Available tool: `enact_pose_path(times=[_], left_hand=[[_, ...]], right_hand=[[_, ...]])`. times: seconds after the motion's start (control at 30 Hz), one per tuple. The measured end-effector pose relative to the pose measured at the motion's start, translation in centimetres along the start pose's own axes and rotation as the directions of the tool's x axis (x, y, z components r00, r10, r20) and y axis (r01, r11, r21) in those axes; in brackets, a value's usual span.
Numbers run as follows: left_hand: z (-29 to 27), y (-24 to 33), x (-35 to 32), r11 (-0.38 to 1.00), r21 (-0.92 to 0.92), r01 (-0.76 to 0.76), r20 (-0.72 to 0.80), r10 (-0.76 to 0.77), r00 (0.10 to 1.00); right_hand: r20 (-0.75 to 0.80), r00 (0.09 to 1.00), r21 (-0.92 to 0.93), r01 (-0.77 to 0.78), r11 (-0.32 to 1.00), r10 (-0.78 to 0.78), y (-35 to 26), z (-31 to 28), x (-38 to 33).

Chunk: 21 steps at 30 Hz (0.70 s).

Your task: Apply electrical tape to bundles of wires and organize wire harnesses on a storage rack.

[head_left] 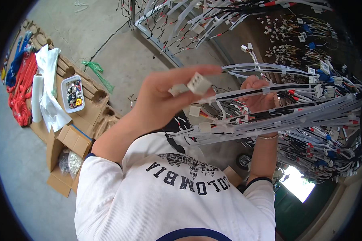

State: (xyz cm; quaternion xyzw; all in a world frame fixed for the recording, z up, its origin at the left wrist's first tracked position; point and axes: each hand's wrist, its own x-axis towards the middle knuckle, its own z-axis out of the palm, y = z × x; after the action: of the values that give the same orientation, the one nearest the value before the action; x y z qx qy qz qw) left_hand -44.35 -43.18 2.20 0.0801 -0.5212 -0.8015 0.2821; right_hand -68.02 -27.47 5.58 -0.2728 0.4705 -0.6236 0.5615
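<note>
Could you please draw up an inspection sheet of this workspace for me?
Surface: brown cardboard at the left, loaded with supplies.
Job's things: a white connector; a long wire bundle in front of the person.
Clutter: a white tub of small mixed parts, a red bundle, white plastic sheeting, an open box.
Hands: left hand pinches the connector; right hand is among the wires, its grip unclear.
Cables: dense hanging wires at the right.
Surroundings: cracked grey floor, metal frame.
</note>
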Motion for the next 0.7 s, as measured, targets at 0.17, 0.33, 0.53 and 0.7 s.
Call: enact_pose_path(times=[0.17,0.33,0.53,0.7], left_hand=[[-2.5,-2.0,2.0,0.899,-0.363,0.244,-0.015,-0.268,0.963],[-1.7,-2.7,1.1,0.865,-0.227,0.448,0.137,-0.427,0.894],[-0.3,-3.2,-0.9,0.848,-0.140,0.511,0.127,-0.497,0.859],[-1.4,-2.2,-1.3,0.901,0.427,0.082,0.304,-0.228,0.925]], right_hand=[[-0.001,0.999,-0.021,0.046,0.999,-0.046,0.2,-0.4,0.1],[-0.049,0.999,-0.016,0.016,1.000,-0.017,-0.1,-0.5,0.0],[0.018,1.000,0.017,0.009,1.000,-0.009,0.1,-0.8,0.4],[0.081,0.996,0.045,0.032,0.998,-0.036,0.3,-1.0,-0.1]])
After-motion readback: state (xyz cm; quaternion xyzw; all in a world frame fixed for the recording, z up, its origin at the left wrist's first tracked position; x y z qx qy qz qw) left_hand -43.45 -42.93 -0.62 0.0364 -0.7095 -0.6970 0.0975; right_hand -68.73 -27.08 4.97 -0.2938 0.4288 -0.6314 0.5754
